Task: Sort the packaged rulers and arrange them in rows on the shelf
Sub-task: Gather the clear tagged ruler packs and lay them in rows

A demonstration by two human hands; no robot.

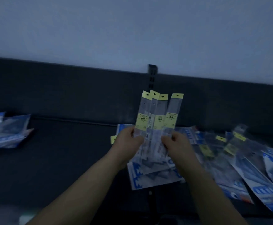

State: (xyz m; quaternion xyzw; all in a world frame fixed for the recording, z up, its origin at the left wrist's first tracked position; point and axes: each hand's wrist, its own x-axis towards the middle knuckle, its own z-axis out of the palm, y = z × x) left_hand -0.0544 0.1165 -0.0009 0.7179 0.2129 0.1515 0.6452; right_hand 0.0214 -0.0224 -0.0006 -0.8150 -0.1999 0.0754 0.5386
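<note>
Several packaged rulers (pixel 157 114) in clear sleeves with yellow headers and yellow labels stand upright as a fan above the dark shelf (pixel 64 153). My left hand (pixel 129 140) grips the fan's lower left part. My right hand (pixel 176 143) pinches the lower right part, at the rightmost packet. More yellow-tagged ruler packets (pixel 220 142) lie scattered on the shelf to the right. The lower ends of the held packets are hidden behind my hands.
Blue-and-white flat packets (pixel 155 177) lie piled under my hands and spread to the right (pixel 265 184). Another blue-and-white pile (pixel 6 130) sits at the far left. A dark back panel with a slotted upright (pixel 152 77) rises behind the shelf.
</note>
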